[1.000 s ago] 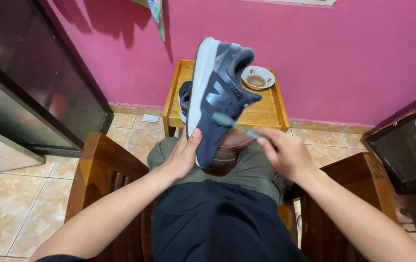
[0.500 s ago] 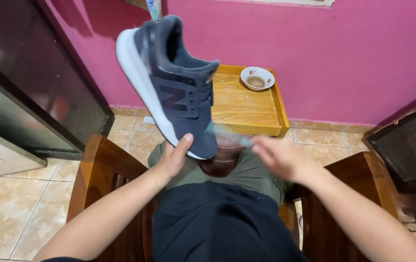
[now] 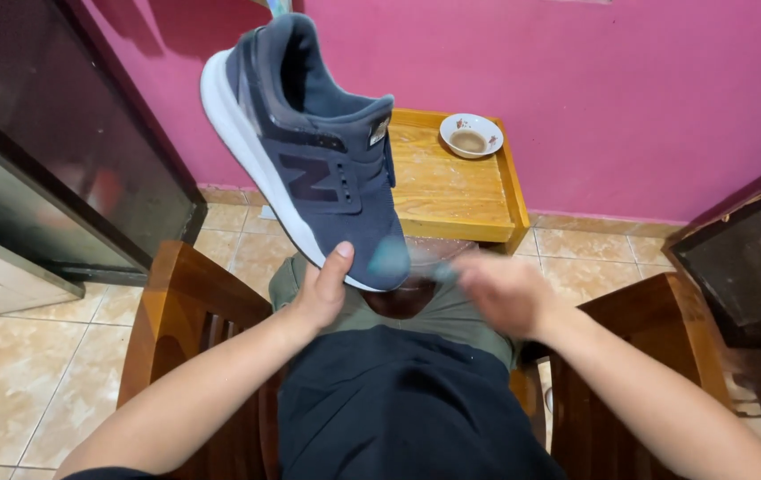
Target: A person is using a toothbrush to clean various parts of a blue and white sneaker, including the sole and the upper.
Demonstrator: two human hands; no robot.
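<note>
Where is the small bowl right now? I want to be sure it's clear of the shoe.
In the head view, the small white bowl sits at the far right corner of the wooden side table, against the pink wall, to the right of the raised navy sneaker and apart from it.

A navy blue sneaker (image 3: pixel 309 160) with a thick white sole, held up tilted, heel highest and toe lowest (its side panel faces the viewer), above a seated person's lap.
</note>
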